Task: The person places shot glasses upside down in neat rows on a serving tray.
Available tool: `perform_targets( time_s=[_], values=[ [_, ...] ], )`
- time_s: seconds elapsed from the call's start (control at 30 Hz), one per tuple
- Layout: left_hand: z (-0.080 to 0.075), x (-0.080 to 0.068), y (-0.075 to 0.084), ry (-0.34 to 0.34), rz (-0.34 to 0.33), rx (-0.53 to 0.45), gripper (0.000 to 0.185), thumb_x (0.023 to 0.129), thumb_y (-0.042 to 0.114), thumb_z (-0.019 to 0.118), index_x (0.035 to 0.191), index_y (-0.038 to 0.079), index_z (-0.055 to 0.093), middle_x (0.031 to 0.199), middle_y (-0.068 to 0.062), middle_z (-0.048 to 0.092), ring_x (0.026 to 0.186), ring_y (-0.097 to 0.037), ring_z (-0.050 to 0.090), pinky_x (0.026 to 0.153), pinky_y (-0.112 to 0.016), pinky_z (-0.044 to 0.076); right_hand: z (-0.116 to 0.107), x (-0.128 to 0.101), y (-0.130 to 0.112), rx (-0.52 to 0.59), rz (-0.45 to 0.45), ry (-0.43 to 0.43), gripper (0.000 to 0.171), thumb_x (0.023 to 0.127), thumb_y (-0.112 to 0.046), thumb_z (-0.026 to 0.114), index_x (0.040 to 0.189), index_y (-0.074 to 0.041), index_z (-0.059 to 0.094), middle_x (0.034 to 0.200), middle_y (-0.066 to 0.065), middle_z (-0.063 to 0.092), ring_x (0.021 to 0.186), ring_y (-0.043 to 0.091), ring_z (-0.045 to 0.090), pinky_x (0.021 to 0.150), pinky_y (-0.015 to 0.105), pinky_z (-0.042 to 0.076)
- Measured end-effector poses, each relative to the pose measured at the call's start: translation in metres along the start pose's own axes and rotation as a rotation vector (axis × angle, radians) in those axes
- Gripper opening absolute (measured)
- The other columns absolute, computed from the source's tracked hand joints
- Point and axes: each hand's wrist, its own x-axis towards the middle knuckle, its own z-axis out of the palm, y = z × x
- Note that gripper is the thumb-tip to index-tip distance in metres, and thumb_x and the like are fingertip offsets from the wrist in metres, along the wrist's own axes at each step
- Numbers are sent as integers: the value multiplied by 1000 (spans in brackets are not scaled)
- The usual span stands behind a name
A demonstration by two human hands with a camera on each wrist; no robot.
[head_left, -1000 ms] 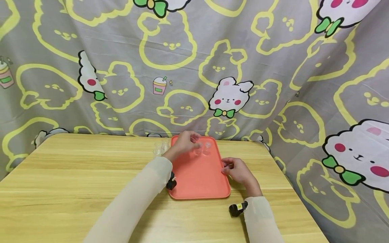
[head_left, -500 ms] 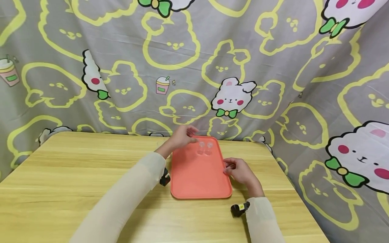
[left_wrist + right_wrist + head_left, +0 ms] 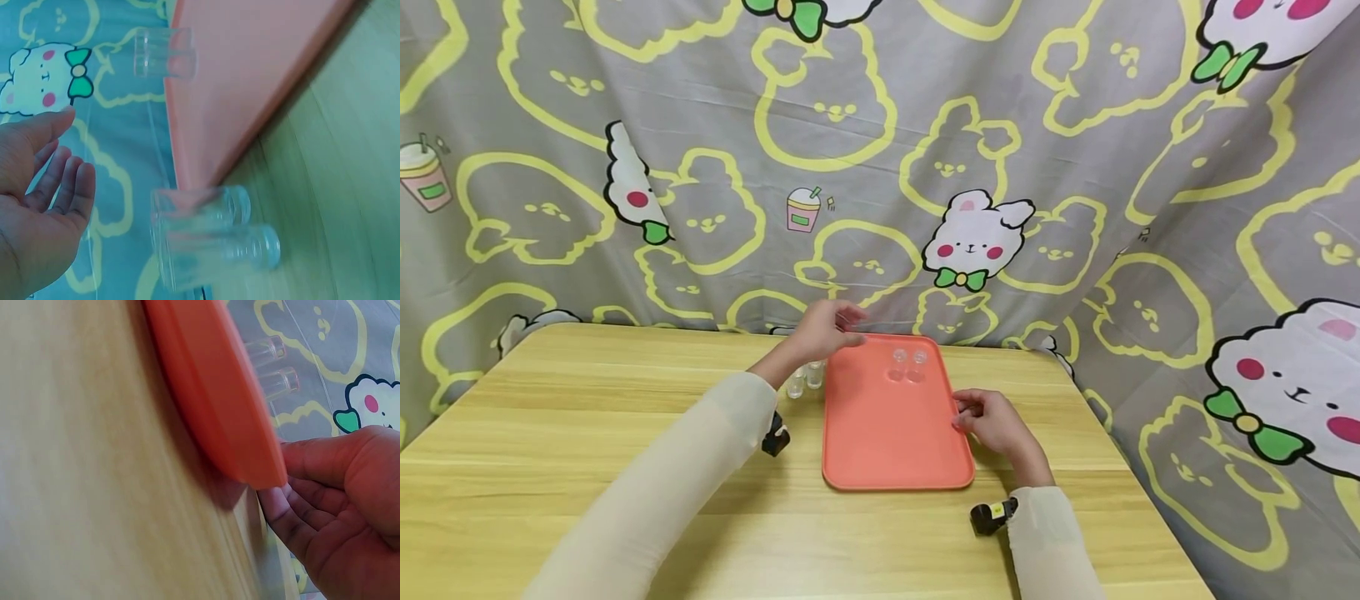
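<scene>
1 grey curtain (image 3: pixel 865 75), yellow cartoon outlines, at back. 1 wooden table (image 3: pixel 550 408). 1 orange tray (image 3: pixel 895 437), rect., on tbl.; R edge pinched betw. thumb & fingers of my right hand (image 3: pixel 992 421). My left hand (image 3: pixel 822 332): fingers loose, holding nothing, nr tray's far L corner. 2 clear glasses (image 3: pixel 917 367) on tray, side by side, far end, R of ctr. 2 more glasses (image 3: pixel 215 250) (both nr my left hand) on tbl., just beside tray's L edge.

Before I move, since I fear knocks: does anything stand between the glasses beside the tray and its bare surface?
Only the raised rim of the tray, where it faces those glasses; nothing else visible.
</scene>
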Motion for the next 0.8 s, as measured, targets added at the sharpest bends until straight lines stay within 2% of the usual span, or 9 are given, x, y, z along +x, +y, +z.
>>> perform_targets(
  time_s=[0.23,0.37,0.5,0.8],
  values=[
    [-18,-15,-3,-26,40,36,38,90,10,80,125,3,69,120,-13,69,108,-32,66,92,-44,55,0,1,0,7,3,0,41,93,9,66,134,7,62,105,14,69,90,21,65,78,36,60],
    [-26,-24,-6,-32,52,60,37,90,11,80,125,3,69,119,-12,69,105,-30,66,91,-44,55,0,1,0,14,7,-2,42,93,10,66,134,7,61,105,15,69,90,21,65,78,36,60],
    [-31,-32,-9,-34,50,63,37,89,12,80,123,2,69,119,-12,69,104,-29,66,91,-45,55,0,0,-1,21,13,-3,42,94,10,65,135,7,60,108,16,68,91,21,65,78,37,61],
    [-41,-52,-26,-23,70,107,36,89,14,82,120,2,71,116,-13,70,105,-36,66,89,-44,58,1,0,-2,21,14,-3,42,94,10,65,135,8,60,108,16,68,91,22,65,79,37,61]
  ],
)
